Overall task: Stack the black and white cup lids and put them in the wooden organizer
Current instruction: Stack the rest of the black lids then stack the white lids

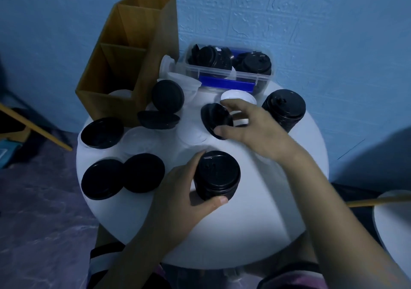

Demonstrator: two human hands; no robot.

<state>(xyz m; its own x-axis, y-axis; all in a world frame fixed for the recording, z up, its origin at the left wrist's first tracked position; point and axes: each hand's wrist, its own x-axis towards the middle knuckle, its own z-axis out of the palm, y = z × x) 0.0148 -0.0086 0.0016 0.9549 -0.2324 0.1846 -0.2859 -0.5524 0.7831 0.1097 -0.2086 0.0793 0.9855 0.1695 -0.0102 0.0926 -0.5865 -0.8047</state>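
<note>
My left hand (178, 190) grips a stack of black lids (216, 175) standing on the round white table (244, 233), thumb at its front and fingers round its left side. My right hand (251, 128) pinches a single black lid (215, 119), tilted on edge, above the table's middle. A second black stack (283, 108) stands at the right. Loose black lids (122, 175) lie at the left, with others (168, 95) beside the wooden organizer (124, 66) at the back left. White lids (238, 96) sit behind my right hand, and one shows inside the organizer's front compartment.
A clear plastic box (229, 70) with a blue clip holds more black lids at the table's back, against the blue wall. Translucent lids (142, 141) lie between the black ones. Another white surface (393, 222) stands at the right.
</note>
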